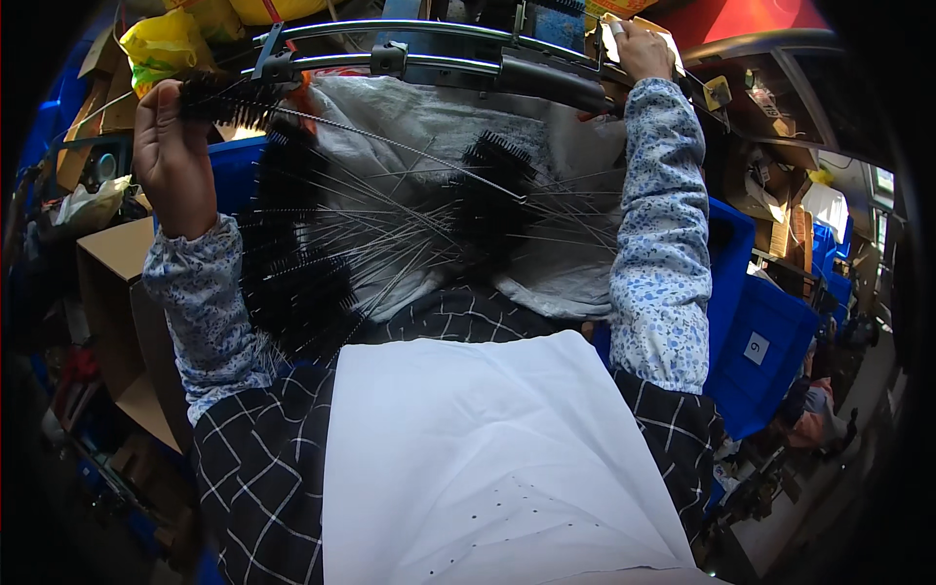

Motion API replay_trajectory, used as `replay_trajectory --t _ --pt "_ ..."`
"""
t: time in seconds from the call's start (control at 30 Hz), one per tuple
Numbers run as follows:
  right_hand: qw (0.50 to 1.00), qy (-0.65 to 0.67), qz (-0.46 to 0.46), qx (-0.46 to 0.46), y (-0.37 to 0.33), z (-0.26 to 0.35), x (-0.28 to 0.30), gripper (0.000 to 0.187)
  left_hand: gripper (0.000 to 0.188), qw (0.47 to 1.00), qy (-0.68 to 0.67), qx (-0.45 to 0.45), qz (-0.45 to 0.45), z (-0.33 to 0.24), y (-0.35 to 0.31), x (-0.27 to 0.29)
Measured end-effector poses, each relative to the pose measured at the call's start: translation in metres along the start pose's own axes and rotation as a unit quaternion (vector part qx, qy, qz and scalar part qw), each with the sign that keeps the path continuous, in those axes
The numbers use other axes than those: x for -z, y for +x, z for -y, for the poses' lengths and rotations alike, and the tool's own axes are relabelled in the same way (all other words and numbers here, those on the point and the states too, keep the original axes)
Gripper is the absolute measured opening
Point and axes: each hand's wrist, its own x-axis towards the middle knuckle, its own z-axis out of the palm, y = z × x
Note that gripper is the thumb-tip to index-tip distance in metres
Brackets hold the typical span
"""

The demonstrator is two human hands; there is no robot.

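Observation:
My left hand, raised at the far left, has its fingers closed at the bristled end of a black twisted-wire brush. The brush's bare wire stem slants down to the right, over a pile. That pile holds many similar brushes, black bristle heads at left and a second dark cluster at the middle. At the upper right my right hand is closed with curled fingers by the end of a metal-rod machine, beside a pale piece. What it grips is hidden.
A grey-white plastic sheet lies under the brushes, over my lap. Blue crates stand at right, an opened cardboard box at left. A yellow bag sits upper left, and a red surface spans the top right.

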Motion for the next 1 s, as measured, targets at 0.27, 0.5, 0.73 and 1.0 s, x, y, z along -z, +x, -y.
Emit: replay_trajectory --t 0.27,0.5,0.73,1.0 --pt "0.898 0.348 0.268 0.017 -0.087 0.002 0.126 0.027 0.019 0.976 -0.057 0.129 0.164 0.020 -0.008 -0.035" --pt "0.752 0.530 0.357 0.163 -0.144 0.146 0.122 0.035 0.017 0.928 -0.074 0.193 0.310 0.047 -0.054 -0.082" --pt "0.978 0.182 -0.078 0.073 -0.070 0.094 0.046 0.027 0.024 0.871 0.422 0.062 0.244 0.072 -0.006 0.047" --pt "0.981 0.139 -0.127 0.041 -0.042 0.100 0.031 0.017 0.022 0.838 0.453 0.175 0.249 0.096 -0.020 0.103"
